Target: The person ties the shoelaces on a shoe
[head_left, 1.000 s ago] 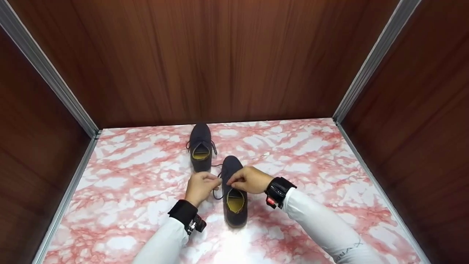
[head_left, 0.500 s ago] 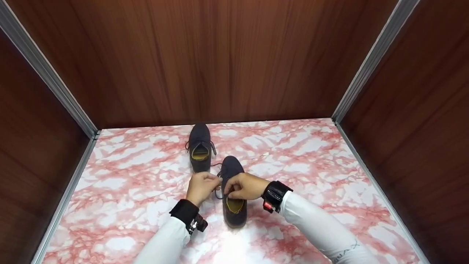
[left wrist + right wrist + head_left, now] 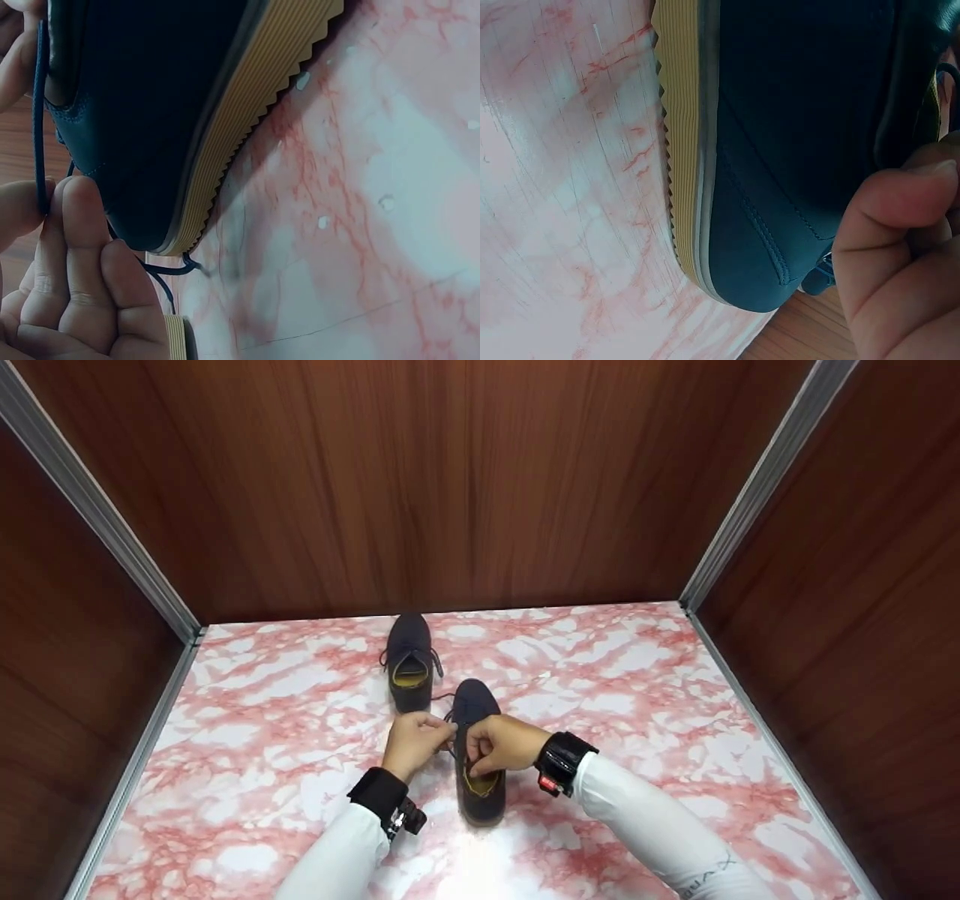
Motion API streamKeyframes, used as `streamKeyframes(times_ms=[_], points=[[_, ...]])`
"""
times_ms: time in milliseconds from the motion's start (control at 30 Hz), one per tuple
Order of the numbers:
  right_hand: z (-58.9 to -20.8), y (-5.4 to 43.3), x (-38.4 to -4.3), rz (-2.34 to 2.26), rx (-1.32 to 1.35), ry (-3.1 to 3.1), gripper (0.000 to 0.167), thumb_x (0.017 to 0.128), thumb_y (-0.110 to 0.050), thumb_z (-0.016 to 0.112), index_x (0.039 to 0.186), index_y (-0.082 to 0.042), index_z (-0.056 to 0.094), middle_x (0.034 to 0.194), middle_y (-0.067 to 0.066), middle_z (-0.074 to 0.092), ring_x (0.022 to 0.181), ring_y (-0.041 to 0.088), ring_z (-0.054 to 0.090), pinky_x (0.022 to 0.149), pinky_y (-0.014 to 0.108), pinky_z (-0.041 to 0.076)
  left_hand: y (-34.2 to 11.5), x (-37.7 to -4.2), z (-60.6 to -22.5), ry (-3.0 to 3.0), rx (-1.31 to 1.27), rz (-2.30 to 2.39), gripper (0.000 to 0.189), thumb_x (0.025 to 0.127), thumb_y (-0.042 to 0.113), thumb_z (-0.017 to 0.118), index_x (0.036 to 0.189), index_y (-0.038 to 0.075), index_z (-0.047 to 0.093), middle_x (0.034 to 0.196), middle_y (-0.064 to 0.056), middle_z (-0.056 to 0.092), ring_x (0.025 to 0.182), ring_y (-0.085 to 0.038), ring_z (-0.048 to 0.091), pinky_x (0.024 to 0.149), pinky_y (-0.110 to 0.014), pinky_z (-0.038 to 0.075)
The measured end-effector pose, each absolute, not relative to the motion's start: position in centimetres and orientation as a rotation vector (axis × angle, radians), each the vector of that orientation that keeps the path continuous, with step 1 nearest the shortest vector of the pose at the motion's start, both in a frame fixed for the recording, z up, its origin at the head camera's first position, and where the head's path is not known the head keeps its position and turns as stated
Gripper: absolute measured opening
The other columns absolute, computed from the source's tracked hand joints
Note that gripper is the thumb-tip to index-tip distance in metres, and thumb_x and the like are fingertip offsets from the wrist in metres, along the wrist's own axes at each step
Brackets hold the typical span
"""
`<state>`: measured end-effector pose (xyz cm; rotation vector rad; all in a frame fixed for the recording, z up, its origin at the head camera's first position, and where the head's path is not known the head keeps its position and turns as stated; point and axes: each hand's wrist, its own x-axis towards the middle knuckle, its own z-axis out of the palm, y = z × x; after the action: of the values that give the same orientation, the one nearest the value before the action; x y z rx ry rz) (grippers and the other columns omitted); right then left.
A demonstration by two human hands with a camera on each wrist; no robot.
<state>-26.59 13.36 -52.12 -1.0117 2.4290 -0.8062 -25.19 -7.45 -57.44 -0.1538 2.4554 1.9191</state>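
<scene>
A dark navy lace-up shoe (image 3: pixel 474 701) with a yellow lining stands in front of me, toe pointing away. In the left wrist view, my left hand (image 3: pixel 71 262) pinches a blue shoelace (image 3: pixel 39 120) between thumb and fingertips, close beside the shoe's left side. The lace runs straight from there up to the fingers of my right hand (image 3: pixel 511 742). That hand bends over the shoe's opening, its thumb and curled fingers pinched together at the collar. From the right wrist, the thumb shows right at the dark collar edge (image 3: pixel 889 112); the fingertips behind it are partly hidden.
A matching shoe (image 3: pixel 410 634) stands farther back to the left, its laces spread to both sides. The red-and-white marbled floor (image 3: pixel 622 660) is enclosed by brown wood-grain panels (image 3: pixel 450 487) with grey metal corner strips (image 3: pixel 757 487).
My right hand has moved from the laced part of the near shoe back toward me, over its opening. My left hand stays nearly in place, still pinching the lace. Both shoes stand where they were.
</scene>
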Motion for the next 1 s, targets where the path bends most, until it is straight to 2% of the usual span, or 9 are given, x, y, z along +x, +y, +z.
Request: streamKeyframes(times_ms=[233,633,733,900,1000], points=[[-52.1,13.8,-26.6,-0.829,-0.998,2.460,0.018,0.088,-0.019,0.083,0.082,-0.012,0.068,0.064,-0.013,0.054,0.057,-0.001,0.049,0.054,0.016,0.040,-7.5,-25.2,-57.5,2.450,-0.137,1.932,0.018,0.086,0.016,0.083,0.087,0.000,0.076,0.073,-0.007,0.078,0.061,-0.008,0.069,0.057,-0.021,0.053],[-52.0,14.8,-26.5,-1.016,-0.970,2.555,0.018,0.096,-0.022,0.077,0.089,-0.011,0.064,0.072,-0.010,0.055,0.063,-0.001,0.050,0.059,0.016,0.043,-8.0,-25.4,-57.7,2.366,-0.193,2.004,0.016,0.095,0.014,0.073,0.087,0.001,0.072,0.076,-0.009,0.078,0.060,-0.008,0.070,0.057,-0.021,0.053],[-52.1,15.0,-26.6,-1.052,-0.960,2.587,0.019,0.095,-0.021,0.077,0.089,-0.010,0.064,0.077,-0.007,0.058,0.068,0.000,0.052,0.062,0.018,0.046,-8.2,-25.5,-57.7,2.398,-0.210,1.997,0.012,0.094,0.013,0.071,0.093,0.000,0.072,0.084,-0.016,0.079,0.063,-0.014,0.073,0.059,-0.022,0.055],[-52.2,15.2,-26.7,-1.082,-0.921,2.640,0.019,0.093,-0.019,0.079,0.085,-0.012,0.064,0.083,-0.003,0.062,0.071,0.001,0.053,0.065,0.020,0.048,-8.2,-25.8,-57.7,2.530,-0.159,1.941,0.017,0.094,0.010,0.070,0.106,-0.002,0.071,0.100,-0.022,0.078,0.076,-0.035,0.078,0.064,-0.028,0.061],[-52.2,15.1,-26.7,-1.116,-0.888,2.625,0.018,0.092,-0.016,0.079,0.085,-0.010,0.063,0.082,-0.002,0.064,0.069,0.001,0.055,0.063,0.019,0.049,-8.1,-26.0,-57.8,2.572,-0.104,1.898,0.024,0.093,0.007,0.071,0.115,-0.004,0.070,0.111,-0.024,0.077,0.078,-0.036,0.078,0.066,-0.028,0.062]])
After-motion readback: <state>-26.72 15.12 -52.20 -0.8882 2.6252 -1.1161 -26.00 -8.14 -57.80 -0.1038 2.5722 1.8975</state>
